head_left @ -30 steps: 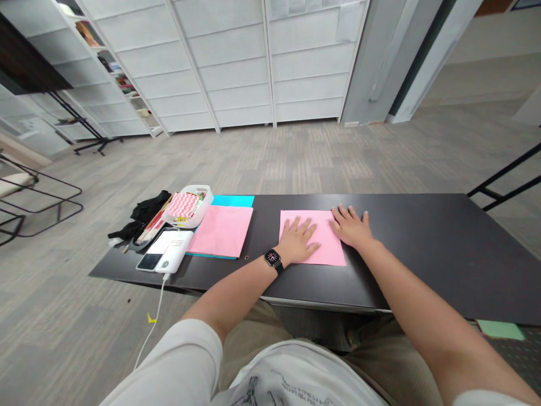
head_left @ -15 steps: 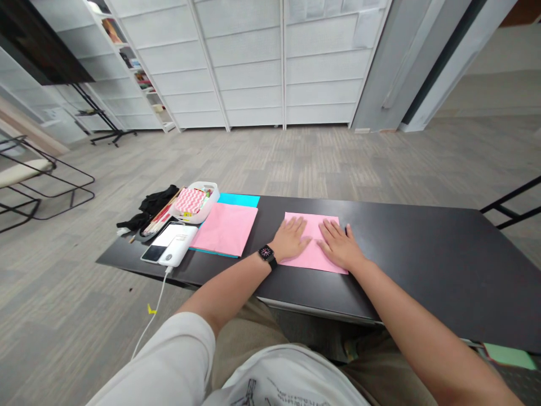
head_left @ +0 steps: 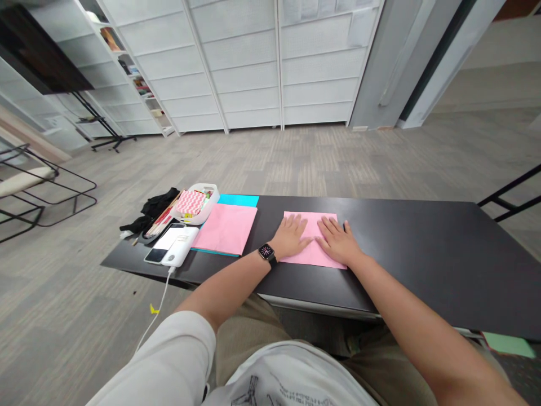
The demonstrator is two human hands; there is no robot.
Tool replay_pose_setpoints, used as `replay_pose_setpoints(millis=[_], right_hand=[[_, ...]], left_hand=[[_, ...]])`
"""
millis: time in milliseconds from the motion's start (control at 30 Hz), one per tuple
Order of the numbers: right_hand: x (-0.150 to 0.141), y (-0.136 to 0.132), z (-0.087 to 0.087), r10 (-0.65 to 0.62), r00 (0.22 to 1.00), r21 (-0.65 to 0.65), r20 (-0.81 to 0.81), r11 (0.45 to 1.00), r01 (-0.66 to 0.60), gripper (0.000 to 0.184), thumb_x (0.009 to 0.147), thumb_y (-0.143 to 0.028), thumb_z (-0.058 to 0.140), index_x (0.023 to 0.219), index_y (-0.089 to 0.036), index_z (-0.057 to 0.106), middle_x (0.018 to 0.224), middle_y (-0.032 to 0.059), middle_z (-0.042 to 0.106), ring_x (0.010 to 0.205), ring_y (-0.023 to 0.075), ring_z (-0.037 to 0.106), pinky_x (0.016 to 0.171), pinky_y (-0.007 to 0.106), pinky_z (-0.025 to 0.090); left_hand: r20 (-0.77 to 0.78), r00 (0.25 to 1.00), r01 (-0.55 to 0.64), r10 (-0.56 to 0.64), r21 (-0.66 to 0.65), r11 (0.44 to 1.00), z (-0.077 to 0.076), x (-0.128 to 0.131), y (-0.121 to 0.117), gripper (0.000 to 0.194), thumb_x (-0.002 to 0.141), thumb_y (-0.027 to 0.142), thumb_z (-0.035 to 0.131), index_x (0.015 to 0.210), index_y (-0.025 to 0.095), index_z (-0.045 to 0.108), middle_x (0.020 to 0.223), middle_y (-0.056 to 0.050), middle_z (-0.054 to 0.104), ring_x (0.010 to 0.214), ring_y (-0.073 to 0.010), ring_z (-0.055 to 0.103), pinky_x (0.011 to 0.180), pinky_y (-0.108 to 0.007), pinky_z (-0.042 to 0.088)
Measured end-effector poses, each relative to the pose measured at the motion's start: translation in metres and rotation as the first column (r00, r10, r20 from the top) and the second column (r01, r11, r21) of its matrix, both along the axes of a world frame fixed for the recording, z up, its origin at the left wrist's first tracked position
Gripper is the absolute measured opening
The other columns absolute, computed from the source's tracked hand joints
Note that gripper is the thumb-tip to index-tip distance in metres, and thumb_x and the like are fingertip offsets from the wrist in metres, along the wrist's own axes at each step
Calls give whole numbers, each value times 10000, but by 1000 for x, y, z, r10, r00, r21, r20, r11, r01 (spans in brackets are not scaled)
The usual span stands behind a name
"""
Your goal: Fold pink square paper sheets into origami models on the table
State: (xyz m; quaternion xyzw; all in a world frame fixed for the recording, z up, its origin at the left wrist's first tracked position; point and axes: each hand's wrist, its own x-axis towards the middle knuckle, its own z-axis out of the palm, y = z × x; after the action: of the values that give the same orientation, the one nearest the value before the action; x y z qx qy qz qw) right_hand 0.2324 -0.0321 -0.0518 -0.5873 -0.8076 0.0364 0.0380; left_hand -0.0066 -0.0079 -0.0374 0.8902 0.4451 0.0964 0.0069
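A pink paper sheet [head_left: 313,223] lies flat on the black table [head_left: 422,248] in front of me. My left hand [head_left: 291,237], with a dark watch on its wrist, rests palm down on the sheet's left half, fingers stretched out. My right hand [head_left: 338,241] lies flat on the right half, fingers spread. The thumbs nearly meet over the middle of the sheet. Neither hand holds anything.
Left of the sheet lies a second pink sheet [head_left: 226,228] on a blue sheet [head_left: 236,199]. Further left are a white basket [head_left: 198,204] of patterned papers, a white power bank [head_left: 180,254] with a cable, a phone, sticks and black cloth [head_left: 156,202]. A green paper [head_left: 509,344] lies below the table's right edge.
My right hand has slid left from the sheet's right edge onto the sheet, close to my left hand. The camera view shifted slightly.
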Motion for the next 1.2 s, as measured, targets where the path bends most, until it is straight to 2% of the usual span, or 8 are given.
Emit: replay_pose_setpoints(millis=[133, 300, 467, 533, 767, 867, 933, 1200], right_hand=[[-1, -1, 3, -12, 1000, -26, -6, 1000, 12, 720, 1095, -578, 248, 1724, -232, 291, 1797, 98, 213, 1660, 338, 223, 1318, 699, 92], [-1, -1, 4, -10, 1000, -23, -17, 1000, 10, 732, 1092, -589, 238, 1728, -228, 277, 1797, 104, 215, 1662, 344, 211, 1316, 707, 86], [0, 0, 0, -18, 999, -18, -27, 1000, 18, 711, 1095, -583, 249, 1725, -255, 287, 1799, 92, 217, 1661, 332, 219, 1319, 694, 78], [0, 1, 0, -10, 999, -14, -34, 1000, 10, 709, 1096, -579, 253, 1725, -253, 286, 1799, 95, 218, 1661, 332, 220, 1319, 693, 70], [-1, 1, 1, -19, 999, -39, -36, 999, 17, 734, 1090, -600, 244, 1723, -231, 292, 1804, 83, 196, 1666, 333, 199, 1319, 696, 72], [0, 3, -3, -17, 999, -44, -45, 999, 15, 748, 1087, -601, 245, 1726, -214, 280, 1807, 78, 177, 1671, 335, 174, 1317, 703, 57], [1, 4, -5, -13, 998, -42, -59, 999, 11, 745, 1086, -597, 256, 1728, -221, 274, 1806, 80, 183, 1671, 339, 175, 1316, 702, 46], [3, 5, -1, -16, 992, -87, -129, 996, 5, 742, 1088, -603, 271, 1731, -233, 263, 1805, 80, 186, 1671, 340, 175, 1314, 702, 35]], left_hand=[[-28, 990, -139, 138, -38, 990, -4, -11, -3, 627, 1099, 577, 345, 1664, 314, 418, 1781, -106, 294, 1643, -400, 282, 1299, -728, 209], [-5, 947, -321, 321, 5, 947, 8, -16, -3, 714, 1097, 564, 347, 1668, 139, 400, 1750, -221, 315, 1635, -423, 289, 1314, -689, 205], [-72, 989, 122, -126, -49, 991, 8, -18, -29, 681, 1119, 532, 297, 1713, 198, 294, 1787, -135, 261, 1666, -304, 257, 1364, -548, 168], [-104, 984, 135, -143, -78, 988, 5, -28, -37, 660, 1125, 527, 282, 1712, 227, 300, 1786, -122, 266, 1662, -314, 266, 1357, -607, 140], [-117, 971, -207, 208, 27, 978, 16, -66, -40, 682, 1091, 464, 415, 1670, 104, 385, 1740, -242, 321, 1642, -417, 276, 1328, -685, 157], [-30, 994, 105, -105, -1, 994, 24, -55, -50, 661, 1087, 472, 468, 1653, 136, 413, 1737, -201, 360, 1635, -339, 317, 1337, -547, 273], [26, 939, 342, -342, -12, 940, 26, -40, -58, 635, 1070, 540, 523, 1598, 187, 493, 1683, -172, 465, 1577, -300, 420, 1310, -485, 347], [-70, 920, 387, -385, 8, 922, 31, -6, -70, 304, 1082, 405, 552, 1260, 196, 682, 1273, -127, 712, 1101, -242, 709, 993, -377, 554]])
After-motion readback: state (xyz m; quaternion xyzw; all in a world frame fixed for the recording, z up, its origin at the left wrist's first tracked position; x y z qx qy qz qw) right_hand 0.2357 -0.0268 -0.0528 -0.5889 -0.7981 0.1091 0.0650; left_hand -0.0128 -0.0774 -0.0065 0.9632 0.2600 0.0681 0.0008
